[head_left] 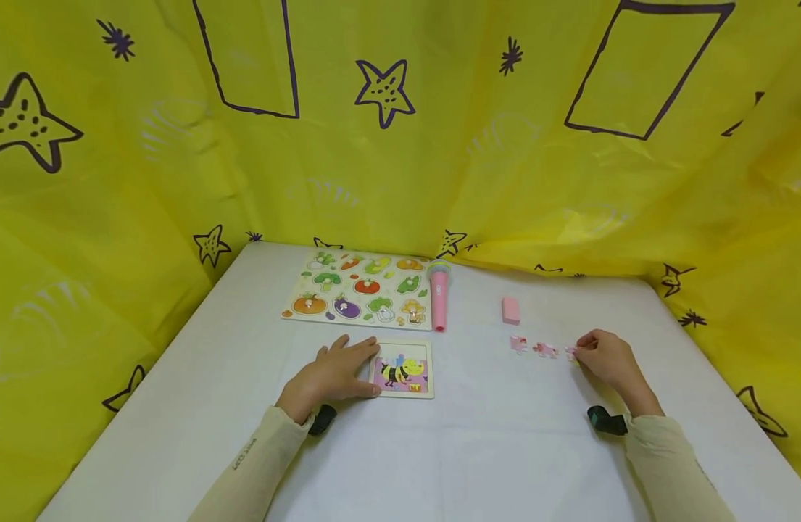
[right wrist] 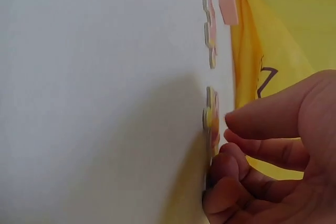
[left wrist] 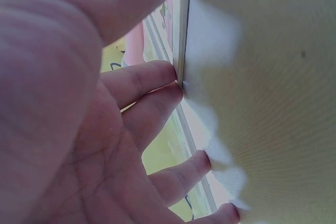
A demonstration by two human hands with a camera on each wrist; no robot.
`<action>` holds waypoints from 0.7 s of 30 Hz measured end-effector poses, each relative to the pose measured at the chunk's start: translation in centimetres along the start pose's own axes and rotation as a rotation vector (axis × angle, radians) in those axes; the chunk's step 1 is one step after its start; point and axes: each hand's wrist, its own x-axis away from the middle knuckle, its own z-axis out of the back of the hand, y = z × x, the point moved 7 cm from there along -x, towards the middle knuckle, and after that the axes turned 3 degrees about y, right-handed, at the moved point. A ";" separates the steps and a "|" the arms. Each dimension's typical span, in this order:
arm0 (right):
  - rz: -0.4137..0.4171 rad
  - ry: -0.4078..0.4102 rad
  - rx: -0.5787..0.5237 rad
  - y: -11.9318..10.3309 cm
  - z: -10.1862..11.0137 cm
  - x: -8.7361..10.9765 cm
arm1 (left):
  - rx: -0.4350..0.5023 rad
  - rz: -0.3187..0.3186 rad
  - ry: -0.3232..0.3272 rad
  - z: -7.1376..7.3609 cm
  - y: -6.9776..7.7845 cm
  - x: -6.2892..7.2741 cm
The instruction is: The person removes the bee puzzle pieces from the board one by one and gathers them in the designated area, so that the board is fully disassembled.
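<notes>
Yellow star-printed cloth (head_left: 387, 181) backs a white table (head_left: 491, 449). Spread wide, the left hand's (head_left: 331, 373) thumb and fingertips touch the bee puzzle's (head_left: 400, 373) left edge; the right hand's (head_left: 607, 357) fingers bend at the rightmost jigsaw piece (head_left: 571, 354), whether pinching it I cannot tell. Two more pieces (head_left: 546, 351) lie leftward, a pink block (head_left: 510, 310) just behind; farther left, a pink microphone (head_left: 438, 301) borders a vegetable board (head_left: 364, 299).
</notes>
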 end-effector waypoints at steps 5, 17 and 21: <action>-0.007 0.066 -0.071 -1.7 -0.2 0.1 | -0.005 0.008 -0.008 0.0 0.0 0.0; 0.144 0.101 -0.208 -10.1 -3.2 0.0 | -0.007 0.019 -0.008 -0.1 0.0 0.0; 0.210 0.088 -0.224 -12.7 -4.5 -0.2 | -0.004 0.017 -0.003 0.0 0.1 0.1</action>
